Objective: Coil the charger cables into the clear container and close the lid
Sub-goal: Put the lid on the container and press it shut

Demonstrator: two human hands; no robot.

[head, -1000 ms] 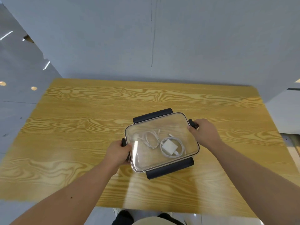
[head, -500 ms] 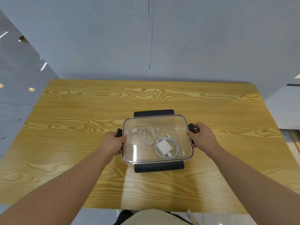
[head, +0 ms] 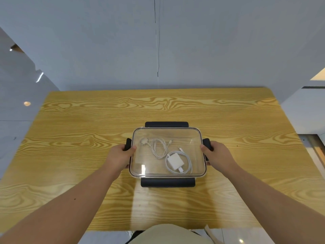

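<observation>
A clear rectangular container (head: 193, 138) with its clear lid on sits at the middle of the wooden table (head: 88, 138). Black latch flaps stick out at its far side (head: 166, 124) and near side (head: 168, 182). Inside lie a coiled white cable (head: 158, 147) at the left and a white charger block (head: 175, 162) ringed by a second coiled cable at the right. My left hand (head: 119, 155) grips the black latch on the left side. My right hand (head: 217, 154) grips the black latch on the right side.
A grey wall stands just behind the table's far edge. Floor drops away at the left and right table edges. My lap shows below the near edge (head: 167, 233).
The container has turned from skewed to square with the table edge and shifted slightly. Both hands stayed on its side latches throughout.
</observation>
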